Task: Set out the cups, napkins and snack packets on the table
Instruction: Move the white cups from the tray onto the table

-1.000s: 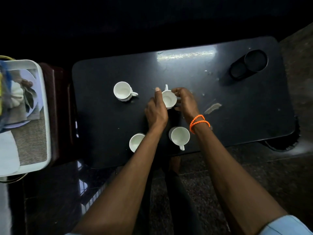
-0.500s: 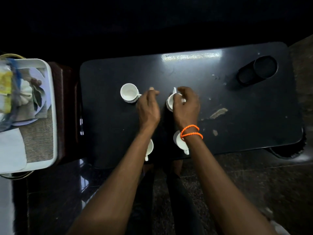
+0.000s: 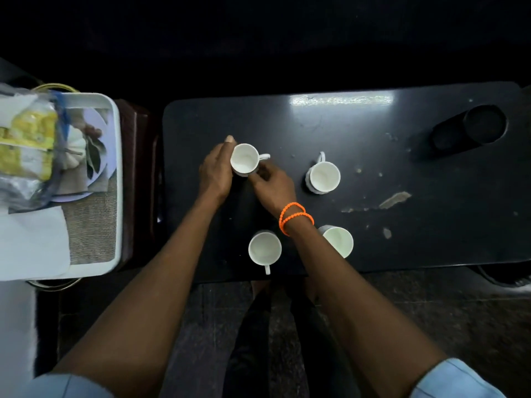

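Observation:
Several white cups stand on the black table (image 3: 402, 239). My left hand (image 3: 217, 170) lies flat against the left side of the far-left cup (image 3: 244, 159). My right hand (image 3: 271, 186), with an orange band at the wrist, pinches the same cup's near right side below the handle. The far-right cup (image 3: 324, 176) stands alone. The near-left cup (image 3: 264, 249) sits between my forearms. My right forearm partly hides the near-right cup (image 3: 339, 241). Snack packets (image 3: 28, 139) and a white napkin (image 3: 31, 239) lie in the tray (image 3: 116, 179) on the left.
The white tray rests on a dark stand left of the table and also holds a plate (image 3: 94, 145) and a woven mat (image 3: 92, 225). A round cup-holder recess (image 3: 482, 124) is at the table's far right corner. Scuffed patches (image 3: 393, 199) mark the tabletop.
Both hands have left the far-right cup and moved left onto the far-left cup. The view has shifted, so the table now sits further right in the picture.

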A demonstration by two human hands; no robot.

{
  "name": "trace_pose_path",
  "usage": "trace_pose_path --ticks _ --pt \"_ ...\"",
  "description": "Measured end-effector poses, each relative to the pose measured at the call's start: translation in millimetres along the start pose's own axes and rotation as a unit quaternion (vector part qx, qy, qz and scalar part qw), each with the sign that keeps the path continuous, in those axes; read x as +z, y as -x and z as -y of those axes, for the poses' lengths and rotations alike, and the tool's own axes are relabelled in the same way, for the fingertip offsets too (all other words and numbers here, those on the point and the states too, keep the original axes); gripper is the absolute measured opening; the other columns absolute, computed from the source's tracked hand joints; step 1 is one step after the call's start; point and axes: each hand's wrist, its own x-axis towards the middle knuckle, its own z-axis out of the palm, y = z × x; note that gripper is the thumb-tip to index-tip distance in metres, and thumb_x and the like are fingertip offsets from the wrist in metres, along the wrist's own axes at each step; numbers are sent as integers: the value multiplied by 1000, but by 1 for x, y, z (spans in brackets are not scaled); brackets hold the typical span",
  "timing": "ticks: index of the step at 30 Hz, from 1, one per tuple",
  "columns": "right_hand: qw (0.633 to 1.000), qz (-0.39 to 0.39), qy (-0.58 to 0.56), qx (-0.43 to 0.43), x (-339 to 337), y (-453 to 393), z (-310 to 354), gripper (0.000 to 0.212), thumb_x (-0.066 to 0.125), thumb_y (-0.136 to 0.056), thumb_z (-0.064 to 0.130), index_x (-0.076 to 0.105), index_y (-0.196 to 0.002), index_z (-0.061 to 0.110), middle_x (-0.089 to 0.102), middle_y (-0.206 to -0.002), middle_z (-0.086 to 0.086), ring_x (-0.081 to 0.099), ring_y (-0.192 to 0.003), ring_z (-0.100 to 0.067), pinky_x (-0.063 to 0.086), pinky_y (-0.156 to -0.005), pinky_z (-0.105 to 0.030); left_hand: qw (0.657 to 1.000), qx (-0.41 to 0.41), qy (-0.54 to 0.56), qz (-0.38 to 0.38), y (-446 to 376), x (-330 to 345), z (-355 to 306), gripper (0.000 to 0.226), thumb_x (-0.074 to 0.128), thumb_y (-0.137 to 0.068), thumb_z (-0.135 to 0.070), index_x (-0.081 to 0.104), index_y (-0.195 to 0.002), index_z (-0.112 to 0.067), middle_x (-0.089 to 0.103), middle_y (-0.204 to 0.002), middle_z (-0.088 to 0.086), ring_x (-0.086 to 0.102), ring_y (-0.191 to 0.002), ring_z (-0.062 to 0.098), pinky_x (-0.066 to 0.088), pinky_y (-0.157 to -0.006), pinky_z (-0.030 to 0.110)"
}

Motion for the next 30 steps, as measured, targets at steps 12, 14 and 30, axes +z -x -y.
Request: trace_pose_path --ticks 12,14,30 --pt "997 0 -78 -9 -3 3 -12 52 67 -73 15 72 -123 27 76 -116 13 71 -104 -2 55 -95 -20 999 -27 29 10 22 3 15 37 52 -80 -70 74 -91 -43 76 -109 -1 73 -106 26 62 -90 55" --pt "997 -2 -74 -7 -3 5 -16 53 66 -70 18 72 -122 27 76 -114 13 72 -102 0 55 -91 -16 998 -36 39 12 26 3 19 34 55 -77 -69 76 -88 -45 77 -106 -1 73 -105 26 62 -92 54" --pt "921 -287 257 -58 -88 8 -31 58 75 -74 36 63 -129 21 59 -130 -11 53 -120 -34 44 -94 -42 971 133 -198 -12 42 15 32 76 91 -70 -37 59 -137 -20 56 -132 7 59 -117 24 51 -98 35"
